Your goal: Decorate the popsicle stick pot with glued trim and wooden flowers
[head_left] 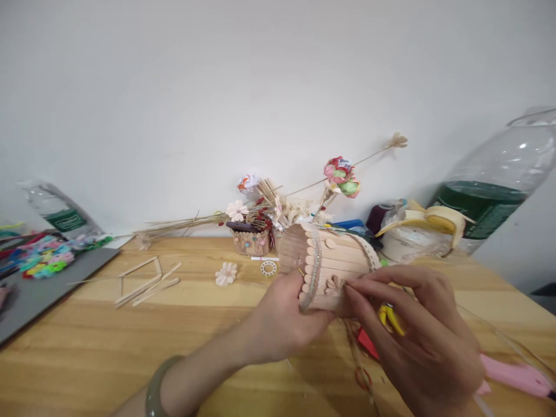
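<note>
Left hand wrapped round popsicle-stick cup, tipped sideways over wooden table; right hand at its petal flower.
Left fingers mostly hidden behind cup; right thumb and forefinger pinched nearly together at petals, can't tell if anything's between. Yellow-handled tool partly covered, pink tool cut by right hand and frame edge. Large bottle cropped right; green labels on it and small bottle, lettering unreadable.

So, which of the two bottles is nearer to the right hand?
The bottle behind the banana peel, at right; the other bottle is far left.
</note>
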Demonstrator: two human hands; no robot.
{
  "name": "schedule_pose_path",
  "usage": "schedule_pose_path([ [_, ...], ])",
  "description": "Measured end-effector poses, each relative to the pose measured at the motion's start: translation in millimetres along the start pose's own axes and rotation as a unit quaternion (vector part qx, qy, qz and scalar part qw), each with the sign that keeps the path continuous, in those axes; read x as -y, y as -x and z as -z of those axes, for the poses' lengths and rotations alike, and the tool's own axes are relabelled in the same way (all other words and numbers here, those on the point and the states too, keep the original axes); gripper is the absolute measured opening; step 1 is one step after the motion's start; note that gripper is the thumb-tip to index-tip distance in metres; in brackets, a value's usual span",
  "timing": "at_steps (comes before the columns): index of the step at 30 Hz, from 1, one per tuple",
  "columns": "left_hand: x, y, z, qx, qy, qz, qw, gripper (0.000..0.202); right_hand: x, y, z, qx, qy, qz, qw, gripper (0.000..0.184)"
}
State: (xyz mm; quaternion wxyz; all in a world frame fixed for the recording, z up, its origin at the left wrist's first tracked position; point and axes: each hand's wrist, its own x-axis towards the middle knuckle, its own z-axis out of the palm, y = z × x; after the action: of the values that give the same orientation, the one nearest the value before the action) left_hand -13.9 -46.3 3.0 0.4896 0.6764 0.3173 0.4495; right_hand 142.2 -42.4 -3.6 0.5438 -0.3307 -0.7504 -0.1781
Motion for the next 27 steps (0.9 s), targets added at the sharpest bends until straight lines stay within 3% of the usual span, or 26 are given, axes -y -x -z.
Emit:
schedule_pose_path([
  [7, 0.3, 0.8, 1.8, -0.002, -0.007, -0.002, 1.000, 0.033, 0.3, 1.7, 0.6, -0.010, 0.008, -0.006, 1.000, 0.014],
  [14, -1.7, 1.5, -0.1, -0.001, -0.001, 0.013, 1.000, 0.034, -3.0, -4.5, 4.2, 0.000, 0.043, 0.055, 0.998, 0.016],
  [27, 1.2, 1.7, 0.8, -0.023, -0.107, -0.012, 0.994, 0.025, -3.5, -1.9, 5.9, 0.031, 0.015, 0.022, 0.999, 0.013],
])
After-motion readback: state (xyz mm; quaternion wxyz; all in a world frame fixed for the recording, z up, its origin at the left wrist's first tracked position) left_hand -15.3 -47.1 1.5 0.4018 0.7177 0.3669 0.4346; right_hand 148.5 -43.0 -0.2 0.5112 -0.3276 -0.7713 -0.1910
